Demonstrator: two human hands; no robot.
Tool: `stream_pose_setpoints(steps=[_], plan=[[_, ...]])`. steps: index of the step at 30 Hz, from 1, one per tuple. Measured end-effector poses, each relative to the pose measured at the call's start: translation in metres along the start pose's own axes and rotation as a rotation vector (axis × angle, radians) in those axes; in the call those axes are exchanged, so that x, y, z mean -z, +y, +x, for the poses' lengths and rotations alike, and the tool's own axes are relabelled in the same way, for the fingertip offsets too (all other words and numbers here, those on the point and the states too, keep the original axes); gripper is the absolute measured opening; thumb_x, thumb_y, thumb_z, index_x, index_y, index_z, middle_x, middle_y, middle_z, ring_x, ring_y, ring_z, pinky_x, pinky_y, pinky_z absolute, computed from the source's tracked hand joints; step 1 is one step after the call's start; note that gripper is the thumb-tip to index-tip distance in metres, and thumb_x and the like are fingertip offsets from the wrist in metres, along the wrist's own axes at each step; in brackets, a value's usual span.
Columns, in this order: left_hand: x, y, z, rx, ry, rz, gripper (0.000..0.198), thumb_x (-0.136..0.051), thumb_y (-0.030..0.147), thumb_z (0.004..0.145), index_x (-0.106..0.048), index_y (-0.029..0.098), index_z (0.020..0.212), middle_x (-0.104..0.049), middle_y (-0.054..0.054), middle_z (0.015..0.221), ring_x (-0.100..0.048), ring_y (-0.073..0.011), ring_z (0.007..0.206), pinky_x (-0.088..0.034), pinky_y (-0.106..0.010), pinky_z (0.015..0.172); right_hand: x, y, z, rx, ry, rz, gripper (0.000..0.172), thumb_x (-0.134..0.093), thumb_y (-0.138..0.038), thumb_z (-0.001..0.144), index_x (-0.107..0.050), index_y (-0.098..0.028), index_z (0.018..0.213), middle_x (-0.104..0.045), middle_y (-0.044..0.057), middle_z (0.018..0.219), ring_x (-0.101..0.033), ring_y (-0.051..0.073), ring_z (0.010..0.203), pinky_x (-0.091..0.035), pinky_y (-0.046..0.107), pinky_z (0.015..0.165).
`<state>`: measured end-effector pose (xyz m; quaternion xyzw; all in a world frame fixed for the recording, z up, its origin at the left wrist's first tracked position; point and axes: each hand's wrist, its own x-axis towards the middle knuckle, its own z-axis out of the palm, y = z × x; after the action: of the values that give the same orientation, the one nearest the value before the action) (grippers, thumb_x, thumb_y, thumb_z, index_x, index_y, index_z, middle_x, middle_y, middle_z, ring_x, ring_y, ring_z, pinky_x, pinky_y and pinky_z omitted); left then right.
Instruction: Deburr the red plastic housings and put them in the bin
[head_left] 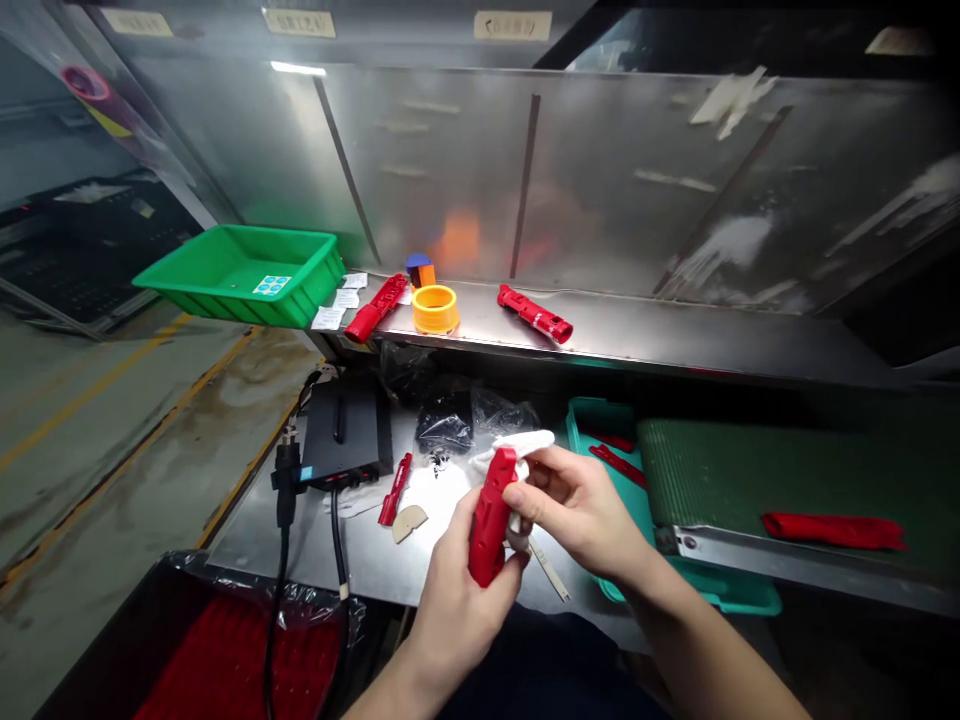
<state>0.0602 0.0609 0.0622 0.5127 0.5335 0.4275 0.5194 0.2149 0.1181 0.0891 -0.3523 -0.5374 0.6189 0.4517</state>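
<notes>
Upright in front of me, a long red plastic part (491, 520) is gripped by my left hand (465, 590), with the fingers wrapped around its lower half. My right hand (577, 500) is closed on a crumpled white cloth (529, 442), and its thumb presses against the part's upper right side. Some of the cloth is hidden behind the part and the fingers. Beyond my left hand, a smaller red piece (396, 490) lies on the metal table (315, 545) beside a beige half-round piece (409, 523). A thin pale strip (550, 572) lies below my right hand.
A black box (341, 430) with cables stands at left. The back ledge holds a green tray (232, 265), an orange tape roll (435, 310) and two red parts (534, 314). At right, a teal bin (589, 415) adjoins a green conveyor (750, 470) carrying a red part (832, 530).
</notes>
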Motion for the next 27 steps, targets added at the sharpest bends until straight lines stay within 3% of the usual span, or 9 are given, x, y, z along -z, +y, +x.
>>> stream_pose_setpoints(steps=[2, 5, 8, 12, 16, 19, 21, 27], plan=[[0.000, 0.001, -0.001, 0.036, 0.015, -0.002, 0.050, -0.074, 0.021, 0.086, -0.061, 0.024, 0.134, -0.076, -0.006, 0.116, -0.074, -0.0259, 0.104, -0.060, -0.037, 0.092, 0.005, -0.003, 0.001, -0.036, -0.013, 0.108, 0.017, -0.084, -0.035, 0.092, -0.076, -0.022, 0.101, -0.070, 0.000, 0.075, -0.064, 0.013, 0.056, -0.055, 0.023, 0.052], [0.000, 0.004, 0.000, 0.096, 0.045, -0.084, 0.051, -0.076, 0.025, 0.085, -0.061, 0.022, 0.133, -0.076, -0.007, 0.118, -0.074, -0.0276, 0.105, -0.060, -0.039, 0.093, 0.009, -0.006, -0.003, 0.043, 0.040, 0.154, 0.016, -0.082, -0.035, 0.095, -0.079, -0.025, 0.107, -0.070, 0.000, 0.075, -0.063, 0.013, 0.057, -0.056, 0.023, 0.054], [-0.002, 0.006, 0.002, 0.107, 0.071, -0.118, 0.053, -0.078, 0.024, 0.082, -0.062, 0.022, 0.132, -0.076, -0.008, 0.121, -0.074, -0.0287, 0.107, -0.061, -0.040, 0.094, 0.008, -0.007, -0.006, 0.169, 0.097, 0.024, 0.013, -0.074, -0.034, 0.101, -0.082, -0.027, 0.108, -0.070, 0.002, 0.085, -0.066, 0.015, 0.070, -0.058, 0.025, 0.062], [-0.004, 0.006, 0.001, 0.083, 0.074, -0.103, 0.054, -0.077, 0.021, 0.082, -0.062, 0.023, 0.133, -0.075, -0.006, 0.121, -0.074, -0.0284, 0.107, -0.061, -0.041, 0.094, 0.003, -0.005, -0.007, 0.265, 0.224, -0.192, 0.013, -0.072, -0.026, 0.100, -0.084, -0.026, 0.095, -0.070, 0.002, 0.088, -0.064, 0.015, 0.080, -0.053, 0.023, 0.067], [-0.005, 0.002, -0.004, 0.035, 0.060, -0.050, 0.057, -0.073, 0.017, 0.086, -0.059, 0.026, 0.140, -0.072, -0.008, 0.133, -0.070, -0.0304, 0.120, -0.058, -0.042, 0.102, -0.001, 0.000, -0.005, 0.190, 0.207, -0.100, 0.005, -0.079, -0.024, 0.092, -0.075, -0.023, 0.088, -0.067, 0.000, 0.085, -0.063, 0.014, 0.074, -0.052, 0.023, 0.065], [-0.004, -0.001, -0.008, -0.006, 0.045, 0.001, 0.060, -0.069, 0.013, 0.088, -0.057, 0.026, 0.146, -0.070, -0.009, 0.138, -0.066, -0.0318, 0.129, -0.055, -0.044, 0.108, 0.001, -0.001, -0.004, -0.001, 0.133, 0.055, 0.026, -0.085, -0.030, 0.086, -0.069, -0.024, 0.105, -0.066, -0.001, 0.082, -0.063, 0.015, 0.066, -0.051, 0.024, 0.057], [-0.002, -0.004, -0.010, -0.040, 0.045, 0.038, 0.061, -0.068, 0.013, 0.088, -0.056, 0.025, 0.147, -0.070, -0.010, 0.138, -0.066, -0.0325, 0.129, -0.053, -0.046, 0.111, 0.002, -0.004, -0.002, -0.066, 0.061, 0.031, 0.034, -0.087, -0.036, 0.085, -0.071, -0.023, 0.112, -0.065, 0.001, 0.086, -0.062, 0.015, 0.064, -0.050, 0.025, 0.053], [0.005, -0.016, -0.009, -0.028, 0.000, 0.077, 0.045, -0.063, 0.017, 0.092, -0.059, 0.023, 0.136, -0.070, -0.013, 0.137, -0.068, -0.0315, 0.125, -0.054, -0.045, 0.107, 0.002, -0.002, 0.007, 0.039, 0.026, -0.198, 0.024, -0.082, -0.044, 0.090, -0.083, -0.022, 0.099, -0.066, 0.003, 0.087, -0.061, 0.015, 0.071, -0.050, 0.025, 0.059]])
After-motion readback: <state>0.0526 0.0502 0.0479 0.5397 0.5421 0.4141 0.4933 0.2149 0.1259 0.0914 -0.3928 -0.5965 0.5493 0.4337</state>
